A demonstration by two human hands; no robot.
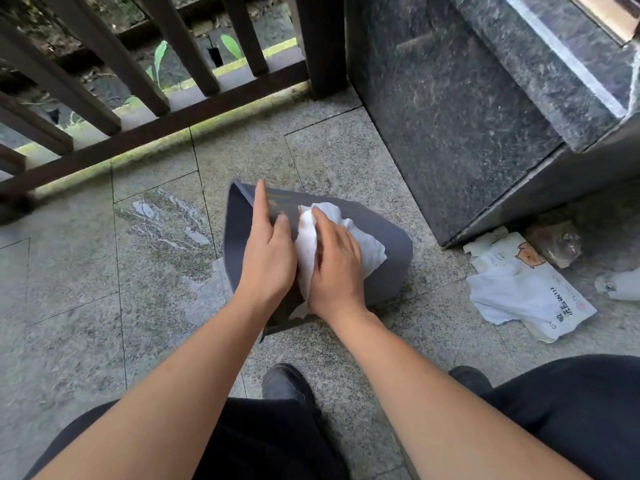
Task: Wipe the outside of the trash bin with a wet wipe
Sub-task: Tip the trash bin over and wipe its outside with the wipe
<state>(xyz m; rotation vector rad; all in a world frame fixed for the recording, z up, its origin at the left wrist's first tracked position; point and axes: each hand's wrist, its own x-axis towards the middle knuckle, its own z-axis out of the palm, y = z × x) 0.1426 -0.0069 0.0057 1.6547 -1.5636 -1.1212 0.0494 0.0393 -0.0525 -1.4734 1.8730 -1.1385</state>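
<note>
Plainly, the dark grey plastic trash bin [381, 237] lay tipped on its side on the speckled grey stone floor [104, 306] at the centre of the frame, its open mouth turned toward the left, presumably so that its outer wall faced up and could be reached. The left hand [268, 258] rested flat on that wall near the rim, fingers [260, 202] extended and not gripping anything, which looked like a way of steadying the bin against sliding. Just beside it, the right hand [337, 268] pressed a crumpled white wet wipe [356, 237] against the same surface, its fingers curled down over the cloth and holding it there. Wiping seemed to be under way on this upper side; the underside against the floor would likely need the bin turned. At the right of the frame a white wipe packet [540, 292] lay open on the floor, near the base of a dark polished stone column [450, 116].
</note>
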